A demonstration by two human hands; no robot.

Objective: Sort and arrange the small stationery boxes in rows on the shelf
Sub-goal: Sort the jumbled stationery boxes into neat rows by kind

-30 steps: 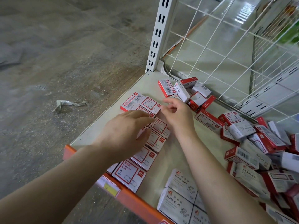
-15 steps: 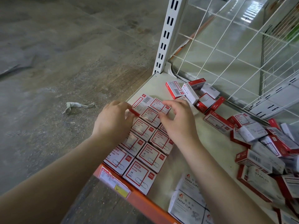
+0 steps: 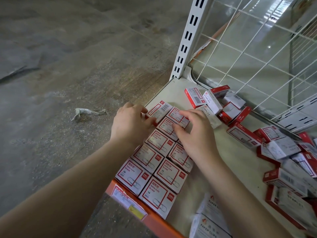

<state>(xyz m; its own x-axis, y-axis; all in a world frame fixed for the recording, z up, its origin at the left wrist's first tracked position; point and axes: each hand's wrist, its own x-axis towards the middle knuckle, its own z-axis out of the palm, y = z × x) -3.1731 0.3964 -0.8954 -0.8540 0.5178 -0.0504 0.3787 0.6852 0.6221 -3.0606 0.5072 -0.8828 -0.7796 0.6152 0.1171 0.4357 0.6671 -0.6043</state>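
Red-and-white paper clip boxes point(image 3: 171, 170) lie flat in two neat columns at the left end of the beige shelf point(image 3: 228, 162). My left hand point(image 3: 132, 124) grips the far box of the left column, a box lying barcode side up point(image 3: 160, 109), at the shelf's left edge. My right hand point(image 3: 195, 134) arches over the right column, thumb and fingers pinching its far box point(image 3: 177, 115). Loose red and white staples boxes point(image 3: 212, 100) lie jumbled just beyond.
A larger heap of red and white boxes point(image 3: 283, 148) fills the shelf's right side. White paper clip boxes point(image 3: 211, 225) sit at the front. An orange front rail point(image 3: 154, 220) with a price label, a slotted upright point(image 3: 188, 38) and a wire grid back point(image 3: 257, 48) bound the shelf.
The scattered left boxes have been drawn into two straight columns. Both hands have moved to the far end of the columns, the left one out to the shelf's edge.
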